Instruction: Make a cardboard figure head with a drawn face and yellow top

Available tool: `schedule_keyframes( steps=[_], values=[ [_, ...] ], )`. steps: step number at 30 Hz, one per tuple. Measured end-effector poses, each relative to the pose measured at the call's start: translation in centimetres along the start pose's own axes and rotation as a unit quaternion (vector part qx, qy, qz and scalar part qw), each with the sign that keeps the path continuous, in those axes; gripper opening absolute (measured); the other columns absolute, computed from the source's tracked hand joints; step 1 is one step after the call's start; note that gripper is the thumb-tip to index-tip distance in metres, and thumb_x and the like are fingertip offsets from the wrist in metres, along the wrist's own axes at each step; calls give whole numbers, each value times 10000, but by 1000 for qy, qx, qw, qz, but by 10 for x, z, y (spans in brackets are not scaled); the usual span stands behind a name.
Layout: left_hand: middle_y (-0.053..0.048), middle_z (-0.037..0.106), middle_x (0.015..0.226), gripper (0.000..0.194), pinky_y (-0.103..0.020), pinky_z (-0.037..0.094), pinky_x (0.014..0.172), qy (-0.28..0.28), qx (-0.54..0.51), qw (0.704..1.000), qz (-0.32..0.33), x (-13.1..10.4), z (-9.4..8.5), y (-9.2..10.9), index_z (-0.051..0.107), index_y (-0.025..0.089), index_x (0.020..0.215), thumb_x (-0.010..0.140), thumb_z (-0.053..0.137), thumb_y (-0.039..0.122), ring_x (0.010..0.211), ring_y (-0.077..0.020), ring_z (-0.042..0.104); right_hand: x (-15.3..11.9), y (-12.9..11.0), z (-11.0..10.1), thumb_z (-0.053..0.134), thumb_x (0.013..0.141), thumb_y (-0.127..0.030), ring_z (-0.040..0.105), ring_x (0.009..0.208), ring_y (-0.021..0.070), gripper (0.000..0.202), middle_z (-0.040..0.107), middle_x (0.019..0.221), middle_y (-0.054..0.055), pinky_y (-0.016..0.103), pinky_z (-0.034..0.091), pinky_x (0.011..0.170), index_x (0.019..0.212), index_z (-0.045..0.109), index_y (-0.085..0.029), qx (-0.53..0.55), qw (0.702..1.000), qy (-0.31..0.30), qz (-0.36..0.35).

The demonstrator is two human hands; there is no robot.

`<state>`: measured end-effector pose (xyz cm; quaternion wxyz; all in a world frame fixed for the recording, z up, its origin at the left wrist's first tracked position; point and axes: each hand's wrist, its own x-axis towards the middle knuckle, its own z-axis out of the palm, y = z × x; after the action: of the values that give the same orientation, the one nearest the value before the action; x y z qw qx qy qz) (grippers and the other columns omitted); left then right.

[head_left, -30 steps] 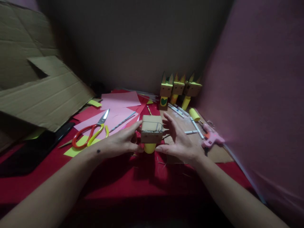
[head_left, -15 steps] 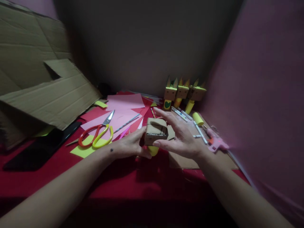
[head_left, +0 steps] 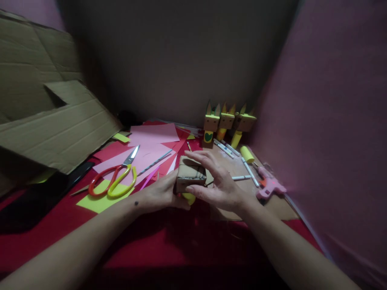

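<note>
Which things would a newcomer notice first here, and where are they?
Bright red-and-yellow scissors lie left of centre on coloured paper. Three box-headed figures stand at the back, right of centre. Mid-picture, the left hand and right hand hold a cardboard box above a yellow tube.

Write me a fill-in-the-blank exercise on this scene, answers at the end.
The left hand and right hand are at a small box made of ____.
The scissors have one red handle and one ____ handle.
At the back stand ____ box-headed figures.
The glue gun on the right is ____.
Missing words: cardboard; yellow; three; pink.
</note>
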<state>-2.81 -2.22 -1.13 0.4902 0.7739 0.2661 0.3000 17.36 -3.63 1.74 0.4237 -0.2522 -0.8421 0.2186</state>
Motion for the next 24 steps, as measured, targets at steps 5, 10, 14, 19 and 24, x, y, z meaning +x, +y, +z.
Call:
schedule_keyframes(
  steps=[5, 10, 14, 19, 24],
  values=[
    [13, 612, 789, 323, -370, 516, 773, -3, -32, 999, -43, 0, 4, 0, 662, 228, 983, 687, 783, 192, 990, -276, 603, -1, 2, 3, 735, 850, -315, 538, 1265, 271, 598, 524, 1297, 91, 491, 482, 1086, 1403, 509, -309, 18, 1000, 4, 3],
    [-1, 638, 917, 293, -379, 503, 804, -1, -35, 998, -55, 0, 5, -1, 646, 219, 939, 684, 768, 140, 965, -255, 603, -2, 2, 6, 734, 852, -307, 513, 1299, 262, 581, 506, 1332, 86, 490, 466, 1100, 1389, 515, -330, 34, 999, 8, 12],
    [26, 604, 789, 262, -392, 491, 816, 3, -19, 997, -70, 0, 6, 3, 644, 226, 905, 690, 758, 128, 976, -271, 596, -3, 1, 8, 725, 861, -282, 508, 1306, 251, 535, 500, 1343, 90, 466, 458, 1102, 1363, 541, -309, 49, 998, 17, 19],
    [25, 622, 821, 285, -384, 496, 815, -11, -21, 998, -54, -1, 6, 3, 664, 232, 941, 695, 750, 117, 959, -264, 607, -3, -2, 9, 732, 854, -311, 507, 1296, 251, 523, 500, 1335, 91, 469, 447, 1103, 1346, 550, -311, 53, 998, 21, 37],
    [8, 671, 892, 668, -408, 509, 817, -5, -16, 999, -52, -1, 6, 0, 555, 244, 1310, 686, 761, 122, 954, -277, 618, -3, -6, 9, 730, 861, -315, 467, 1337, 254, 535, 473, 1367, 112, 455, 425, 1122, 1360, 541, -280, 47, 997, 10, 52]
  ],
)
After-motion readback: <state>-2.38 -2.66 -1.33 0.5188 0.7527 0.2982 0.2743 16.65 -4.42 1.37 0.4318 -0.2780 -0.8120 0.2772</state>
